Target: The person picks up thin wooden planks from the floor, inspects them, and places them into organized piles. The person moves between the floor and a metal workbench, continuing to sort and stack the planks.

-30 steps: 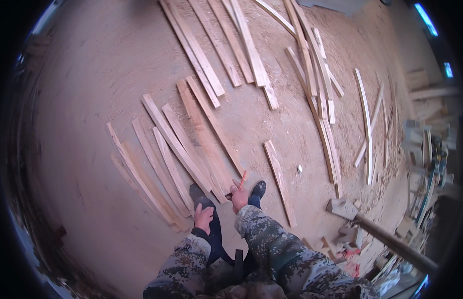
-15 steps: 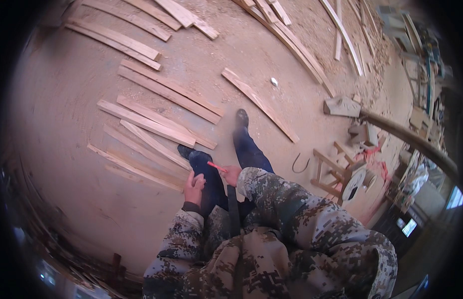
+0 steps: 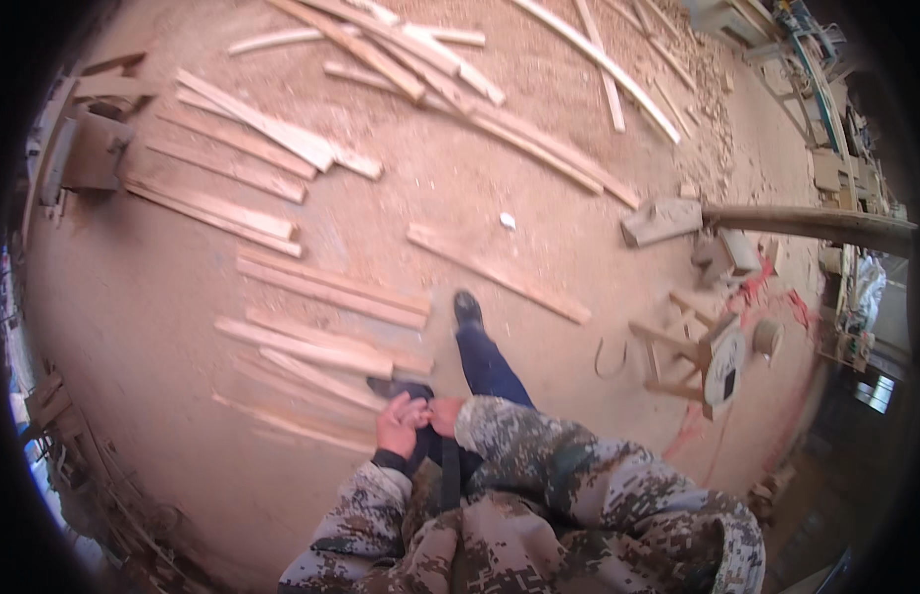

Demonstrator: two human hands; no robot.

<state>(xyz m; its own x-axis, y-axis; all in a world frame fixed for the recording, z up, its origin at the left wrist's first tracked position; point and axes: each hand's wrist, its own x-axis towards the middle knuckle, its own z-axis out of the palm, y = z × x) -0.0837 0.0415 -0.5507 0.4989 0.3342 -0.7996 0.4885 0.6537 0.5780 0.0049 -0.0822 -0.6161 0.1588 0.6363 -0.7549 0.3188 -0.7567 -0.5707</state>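
Observation:
My left hand (image 3: pixel 399 428) is raised over my leg, its fingers apart and partly bent, with the fingertips up against my right hand. My right hand (image 3: pixel 444 416) is closed, its fingers wrapped around a slim red pen that is now nearly all hidden between the two hands. A dark strap (image 3: pixel 450 475) hangs just below my right hand. Beyond my hands, several sawn wooden boards (image 3: pixel 316 346) lie on the dusty floor, the nearest ones beside my left foot.
A single board (image 3: pixel 498 273) lies ahead of my right foot (image 3: pixel 467 309). To the right are a wooden stool (image 3: pixel 719 366), a bent hook-like piece (image 3: pixel 601 358) and a wooden post (image 3: pixel 807 220) with a block at its foot. Longer boards (image 3: pixel 539 144) lie farther off.
My hands have come together, and the red pen that stuck out from my right hand is now mostly out of sight. The view has tilted up, showing more boards at the far side.

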